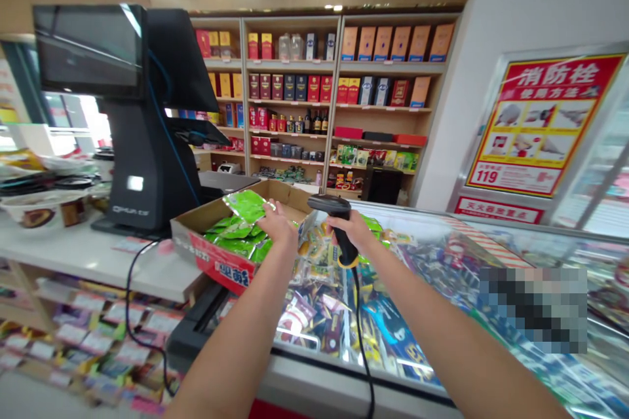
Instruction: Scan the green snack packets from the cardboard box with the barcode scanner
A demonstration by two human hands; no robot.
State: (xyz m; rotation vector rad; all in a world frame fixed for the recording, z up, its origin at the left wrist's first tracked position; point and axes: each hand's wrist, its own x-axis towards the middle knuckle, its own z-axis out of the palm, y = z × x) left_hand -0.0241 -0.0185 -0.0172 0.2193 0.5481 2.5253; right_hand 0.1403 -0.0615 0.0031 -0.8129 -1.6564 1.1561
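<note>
My left hand (280, 224) is closed on the edge of a green snack packet (247, 207), lifted above the other packets. Below it, more green packets (236, 236) lie in an open cardboard box (199, 250) with a red printed front. My right hand (352, 226) is wrapped round the grip of a black barcode scanner (344, 215), whose head points left, towards the box. From the scanner's base a black cable (361, 334) hangs down past the freezer's front edge. Some of the left hand's fingertips are hidden behind the packet.
The box rests partly over a glass-topped chest freezer (339, 347) full of wrapped ices. A black checkout terminal (162, 118) stands on the white counter (98, 268) at left. Shelves of boxed goods (289, 88) line the back wall, and a red notice (545, 124) hangs at right.
</note>
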